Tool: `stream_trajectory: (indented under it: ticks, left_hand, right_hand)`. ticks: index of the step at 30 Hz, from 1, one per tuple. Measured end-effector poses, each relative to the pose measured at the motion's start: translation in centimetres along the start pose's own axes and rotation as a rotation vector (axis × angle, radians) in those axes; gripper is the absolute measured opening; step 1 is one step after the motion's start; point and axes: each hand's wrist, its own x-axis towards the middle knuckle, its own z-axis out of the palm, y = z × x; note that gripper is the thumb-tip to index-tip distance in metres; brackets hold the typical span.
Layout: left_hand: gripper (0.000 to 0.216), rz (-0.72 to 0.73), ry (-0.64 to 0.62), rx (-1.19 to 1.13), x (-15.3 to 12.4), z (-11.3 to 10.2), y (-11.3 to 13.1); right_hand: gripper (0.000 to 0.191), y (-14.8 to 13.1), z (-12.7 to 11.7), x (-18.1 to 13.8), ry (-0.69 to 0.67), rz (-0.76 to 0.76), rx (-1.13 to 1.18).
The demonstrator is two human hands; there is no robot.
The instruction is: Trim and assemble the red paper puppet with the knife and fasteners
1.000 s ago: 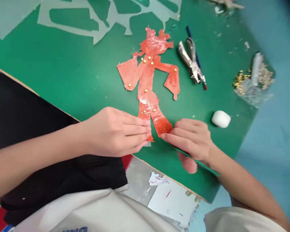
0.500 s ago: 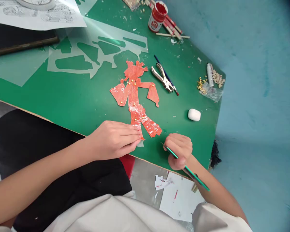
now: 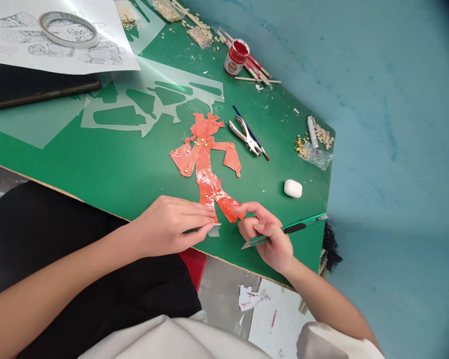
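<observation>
Near the front edge of the green table (image 3: 97,169), the left hand (image 3: 172,227) presses flat fingers on one leg of the red paper puppet (image 3: 207,164), while the right hand (image 3: 265,234) pinches a green craft knife (image 3: 288,229) beside the other leg.

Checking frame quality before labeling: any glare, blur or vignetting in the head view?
Head view: glare on the red paper figure and on the clear cut-out sheet; dark vignette in the right corners; wide-angle bend along the table edge; left hand and right hand, which grips a green craft knife, look sharp; soft, faint shadows.
</observation>
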Motion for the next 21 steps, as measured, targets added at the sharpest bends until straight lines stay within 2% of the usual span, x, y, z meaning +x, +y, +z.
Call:
stream_trajectory:
  ticks: [7,10,14,21]
  left_hand:
    - [0.014,-0.019,0.015,-0.026,0.1,-0.1,0.0]
    - [0.013,-0.018,0.011,-0.031,0.2,-0.2,0.0]
    - [0.010,-0.010,-0.013,-0.022,0.1,-0.2,0.1]
    - [0.013,-0.021,-0.071,0.003,-0.3,-0.2,0.1]
  right_hand:
    - [0.029,0.0,0.6,-0.7,0.000,0.011,-0.154]
    - [0.031,0.2,0.7,-0.7,-0.103,-0.010,-0.293]
    - [0.031,0.5,0.5,-0.4,-0.255,-0.122,-0.424]
    - [0.026,1.1,0.3,0.1,-0.357,-0.275,-0.417]
